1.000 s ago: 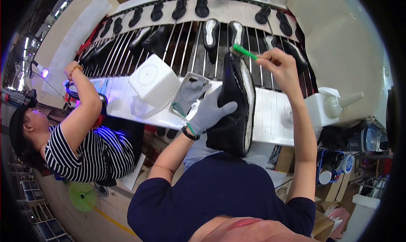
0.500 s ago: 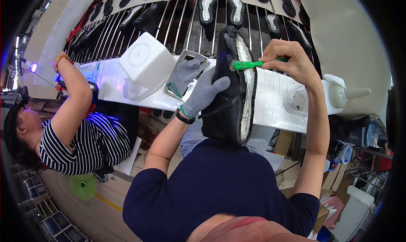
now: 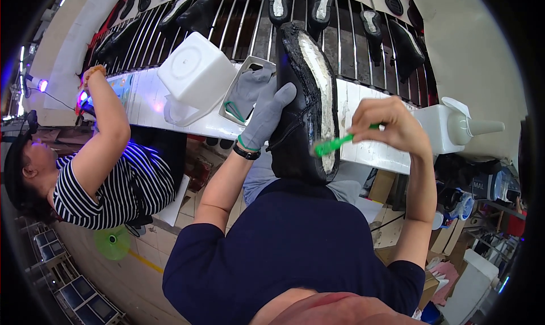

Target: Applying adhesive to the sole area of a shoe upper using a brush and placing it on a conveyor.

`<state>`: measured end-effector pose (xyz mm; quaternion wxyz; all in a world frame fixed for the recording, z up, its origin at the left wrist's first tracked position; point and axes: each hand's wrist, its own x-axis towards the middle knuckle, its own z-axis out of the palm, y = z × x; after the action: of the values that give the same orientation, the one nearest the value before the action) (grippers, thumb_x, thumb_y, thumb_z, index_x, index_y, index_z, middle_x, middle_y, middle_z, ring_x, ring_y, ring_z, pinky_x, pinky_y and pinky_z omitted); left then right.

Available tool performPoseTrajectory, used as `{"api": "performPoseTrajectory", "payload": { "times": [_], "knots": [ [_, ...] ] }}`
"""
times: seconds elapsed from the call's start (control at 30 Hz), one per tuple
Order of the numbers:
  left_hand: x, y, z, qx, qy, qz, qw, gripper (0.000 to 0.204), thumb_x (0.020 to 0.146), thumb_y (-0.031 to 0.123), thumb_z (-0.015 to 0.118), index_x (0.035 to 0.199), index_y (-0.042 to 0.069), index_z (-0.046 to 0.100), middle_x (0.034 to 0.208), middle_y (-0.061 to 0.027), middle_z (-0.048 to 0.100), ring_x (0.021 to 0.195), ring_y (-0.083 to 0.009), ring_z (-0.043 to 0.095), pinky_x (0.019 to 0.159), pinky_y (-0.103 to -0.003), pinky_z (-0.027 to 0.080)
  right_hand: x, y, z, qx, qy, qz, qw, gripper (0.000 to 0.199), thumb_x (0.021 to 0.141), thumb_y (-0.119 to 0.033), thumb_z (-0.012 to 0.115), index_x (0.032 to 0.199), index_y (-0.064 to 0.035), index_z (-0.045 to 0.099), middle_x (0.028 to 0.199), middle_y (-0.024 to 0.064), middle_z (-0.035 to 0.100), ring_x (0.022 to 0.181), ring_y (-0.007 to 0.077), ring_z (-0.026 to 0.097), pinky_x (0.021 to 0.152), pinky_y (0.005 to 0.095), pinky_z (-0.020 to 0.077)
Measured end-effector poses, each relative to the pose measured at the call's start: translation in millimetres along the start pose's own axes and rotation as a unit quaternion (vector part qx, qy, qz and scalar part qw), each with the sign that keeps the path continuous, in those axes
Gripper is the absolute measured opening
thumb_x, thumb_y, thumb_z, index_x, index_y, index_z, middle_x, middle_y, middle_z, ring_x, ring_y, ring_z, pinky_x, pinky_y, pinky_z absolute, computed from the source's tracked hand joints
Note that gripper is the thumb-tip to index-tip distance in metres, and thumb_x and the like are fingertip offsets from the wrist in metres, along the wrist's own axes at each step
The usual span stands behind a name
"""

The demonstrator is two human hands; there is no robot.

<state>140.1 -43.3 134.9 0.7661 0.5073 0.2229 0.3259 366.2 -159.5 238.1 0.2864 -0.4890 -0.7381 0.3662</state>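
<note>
A black boot upper (image 3: 292, 109) stands on end in front of me, its pale, white-coated underside turned to the right. My left hand (image 3: 265, 112), in a grey glove with a green cuff, grips it from the left side, thumb across the black leather. Bare fingers of my right hand (image 3: 386, 123) pinch a green-handled brush (image 3: 339, 144). The brush's head lies against the lower part of the boot's underside, near the edge. Behind the left hand, a small white box (image 3: 233, 78) holds another grey glove (image 3: 245, 89).
A white jug (image 3: 196, 75) stands left on the white bench (image 3: 145, 101). A white spouted bottle (image 3: 454, 126) is at right. Beyond, a roller conveyor (image 3: 244, 24) carries several black boots and soles. A co-worker in a striped top (image 3: 122, 183) works at left.
My right hand has brought the brush down along the boot's underside, from its upper part to its lower part. The boot has tilted slightly and shifted up and left. Boots on the conveyor have shifted.
</note>
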Motion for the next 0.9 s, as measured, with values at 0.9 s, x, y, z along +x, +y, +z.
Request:
{"api": "performPoseTrajectory", "payload": {
  "times": [0.9],
  "knots": [
    [-1.8,-20.0,-11.2,-0.05,0.073,-0.011,0.996,0.049,0.097,0.044,0.053,0.119,0.0,0.058,0.104,-0.0028,0.061,0.091,-0.0093,0.056,0.082,-0.025,0.047,14.0,27.4,6.2,0.074,-0.002,0.025,0.997,0.01,0.075,-0.011,0.079,0.08,-0.0053,0.074,0.077,0.0034,0.067,0.073,0.012,0.062,0.065,0.028,0.0471]
  ]
}}
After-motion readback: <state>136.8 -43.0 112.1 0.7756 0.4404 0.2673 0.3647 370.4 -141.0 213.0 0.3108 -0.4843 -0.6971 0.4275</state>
